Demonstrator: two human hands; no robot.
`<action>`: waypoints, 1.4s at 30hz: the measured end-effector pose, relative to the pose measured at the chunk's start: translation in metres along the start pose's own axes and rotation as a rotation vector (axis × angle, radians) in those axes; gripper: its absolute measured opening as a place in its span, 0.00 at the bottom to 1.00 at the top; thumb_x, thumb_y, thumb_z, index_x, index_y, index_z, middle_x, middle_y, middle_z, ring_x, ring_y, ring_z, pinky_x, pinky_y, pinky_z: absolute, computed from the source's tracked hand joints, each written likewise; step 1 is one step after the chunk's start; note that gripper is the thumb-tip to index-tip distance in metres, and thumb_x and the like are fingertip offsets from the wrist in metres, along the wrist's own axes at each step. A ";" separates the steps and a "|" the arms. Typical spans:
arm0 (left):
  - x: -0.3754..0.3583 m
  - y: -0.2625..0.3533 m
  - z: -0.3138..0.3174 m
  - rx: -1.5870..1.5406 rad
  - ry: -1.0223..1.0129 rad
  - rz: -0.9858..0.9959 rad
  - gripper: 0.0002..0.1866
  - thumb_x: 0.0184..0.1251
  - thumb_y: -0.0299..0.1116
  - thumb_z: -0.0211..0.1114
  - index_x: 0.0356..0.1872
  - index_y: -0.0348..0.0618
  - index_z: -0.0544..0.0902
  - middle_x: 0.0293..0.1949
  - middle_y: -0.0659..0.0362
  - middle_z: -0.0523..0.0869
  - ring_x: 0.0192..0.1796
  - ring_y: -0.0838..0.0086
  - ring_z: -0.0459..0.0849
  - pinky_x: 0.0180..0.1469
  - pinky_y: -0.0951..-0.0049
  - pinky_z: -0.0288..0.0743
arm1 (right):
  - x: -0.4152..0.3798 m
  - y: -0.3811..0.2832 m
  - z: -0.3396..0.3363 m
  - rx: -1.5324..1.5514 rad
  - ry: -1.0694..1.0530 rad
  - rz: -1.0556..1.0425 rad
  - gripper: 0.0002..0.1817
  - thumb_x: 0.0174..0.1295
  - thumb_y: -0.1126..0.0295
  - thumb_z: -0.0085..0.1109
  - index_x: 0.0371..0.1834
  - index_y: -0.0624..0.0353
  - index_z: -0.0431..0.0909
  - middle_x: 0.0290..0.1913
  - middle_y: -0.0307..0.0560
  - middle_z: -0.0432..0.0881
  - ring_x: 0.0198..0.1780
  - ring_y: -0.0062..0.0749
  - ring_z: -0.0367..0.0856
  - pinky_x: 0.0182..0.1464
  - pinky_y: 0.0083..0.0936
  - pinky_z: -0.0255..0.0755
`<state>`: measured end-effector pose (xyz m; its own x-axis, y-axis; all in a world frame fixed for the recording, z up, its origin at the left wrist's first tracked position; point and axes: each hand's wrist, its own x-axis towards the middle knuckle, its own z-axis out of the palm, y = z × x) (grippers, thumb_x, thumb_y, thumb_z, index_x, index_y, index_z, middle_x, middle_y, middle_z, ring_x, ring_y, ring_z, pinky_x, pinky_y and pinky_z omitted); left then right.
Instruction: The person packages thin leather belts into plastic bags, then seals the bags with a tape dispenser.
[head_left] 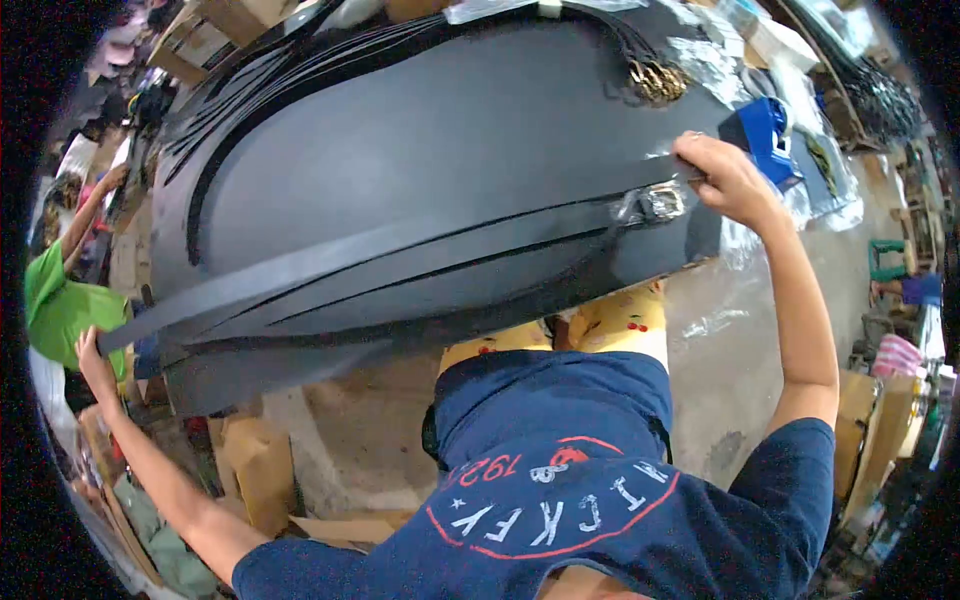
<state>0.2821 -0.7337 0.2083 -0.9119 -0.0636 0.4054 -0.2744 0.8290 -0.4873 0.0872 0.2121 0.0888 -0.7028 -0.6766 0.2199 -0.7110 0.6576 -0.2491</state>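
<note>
A long flat black strap [400, 232] is stretched across the dark table [430, 120]. Its left end is held by my left hand [93, 362], closed around it past the table's left edge. At the right side, my right hand [728, 175] grips the other end with bent fingers. Just below that hand lies a plastic-wrapped buckle [662, 204] on more thin black straps. A bundle of black straps curves along the far side of the table, with gold-coloured buckles [658, 80] at its right end.
A blue tape dispenser [768, 142] stands at the table's right end beside clear plastic. Cardboard [255, 470] lies at the lower left. A person in a green top [70, 310] is at the left. A green stool [885, 258] stands at the right.
</note>
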 end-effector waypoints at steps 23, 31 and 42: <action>-0.098 0.235 0.099 -0.623 0.164 -1.063 0.17 0.71 0.47 0.51 0.57 0.62 0.76 0.67 0.46 0.62 0.70 0.53 0.60 0.65 0.30 0.42 | 0.028 -0.010 0.060 -0.131 -0.267 -0.028 0.31 0.39 0.82 0.53 0.54 0.57 0.74 0.46 0.56 0.77 0.42 0.54 0.73 0.47 0.41 0.67; -0.079 0.212 0.108 -0.243 0.303 -0.858 0.16 0.59 0.24 0.57 0.45 0.60 0.81 0.63 0.56 0.71 0.72 0.56 0.56 0.65 0.33 0.46 | 0.024 0.036 0.001 -0.074 -0.353 0.317 0.09 0.48 0.72 0.53 0.31 0.66 0.74 0.25 0.60 0.74 0.28 0.48 0.72 0.34 0.38 0.64; 0.019 0.206 0.114 -0.088 -0.102 -0.118 0.15 0.63 0.24 0.49 0.47 0.49 0.78 0.52 0.53 0.78 0.64 0.60 0.69 0.67 0.46 0.54 | 0.026 0.072 0.043 0.019 -0.016 0.443 0.15 0.56 0.60 0.63 0.37 0.61 0.75 0.32 0.61 0.80 0.38 0.57 0.79 0.39 0.43 0.70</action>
<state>0.1737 -0.6273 0.0270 -0.9023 -0.2162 0.3729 -0.3582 0.8574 -0.3697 0.0189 0.2275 0.0359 -0.9391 -0.3356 0.0736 -0.3404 0.8793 -0.3333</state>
